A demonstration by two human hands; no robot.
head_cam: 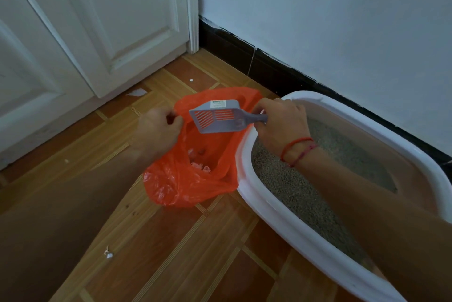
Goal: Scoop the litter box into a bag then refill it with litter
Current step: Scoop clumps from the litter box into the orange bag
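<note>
An orange plastic bag [188, 179] sits open on the wooden floor beside a white litter box [288, 230] filled with grey litter [293, 191]. My left hand [156, 130] pinches the bag's left rim and holds it open. My right hand [281, 123] grips the handle of a grey slotted scoop [215, 116], held over the bag's mouth with its slotted face turned toward me; I see no litter in it. Small pale clumps lie at the bottom of the bag. A red string bracelet circles my right wrist.
A white panelled door [97, 32] stands at the left and back. A pale wall with a dark baseboard [269, 67] runs behind the litter box. Small white scraps [137, 92] lie on the floor near the door, and another scrap [108, 254] lies nearer me.
</note>
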